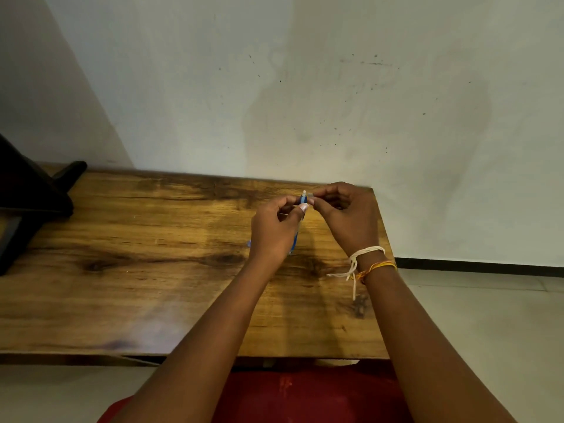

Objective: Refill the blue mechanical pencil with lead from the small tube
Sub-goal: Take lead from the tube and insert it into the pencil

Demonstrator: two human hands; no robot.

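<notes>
My left hand (274,230) is closed around the blue mechanical pencil (295,239), held nearly upright above the wooden table (137,254). The pencil's pale top end pokes out beside my left thumb, and its lower blue part shows below my palm. My right hand (348,215) pinches something small at the pencil's top end; my fingers hide it, so I cannot tell whether it is the lead tube, a lead or a cap. Both hands touch at the pencil's top.
A dark object (33,196) stands at the table's far left edge. A pale wall (305,87) rises right behind the table. The table's right edge ends near my right wrist, with tiled floor (488,315) beyond. My lap in red cloth (305,395) is below the front edge.
</notes>
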